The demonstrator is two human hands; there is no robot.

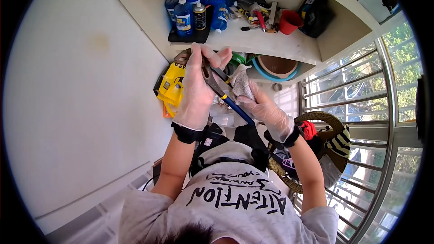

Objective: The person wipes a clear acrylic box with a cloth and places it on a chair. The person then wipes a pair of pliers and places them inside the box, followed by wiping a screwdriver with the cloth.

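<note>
Both hands wear thin clear gloves. My left hand (195, 92) is closed round the metal head end of a large pair of pliers (233, 105). One blue-sleeved handle slants down to the right, between my two hands. My right hand (267, 109) pinches a crumpled grey cloth (242, 85). This cloth lies against the pliers' other handle and hides part of it. My left palm and fingers cover some of the pliers' jaws, so how far they part is hard to see.
Blue bottles (184, 18), a spray can (199, 16) and a red cup (290, 21) stand on the shelf (257, 40). Beneath it are stacked basins (276, 68). A yellow bag (172, 86) is beside my left hand. A woven basket (318, 116) stands right, by the barred window (348, 92).
</note>
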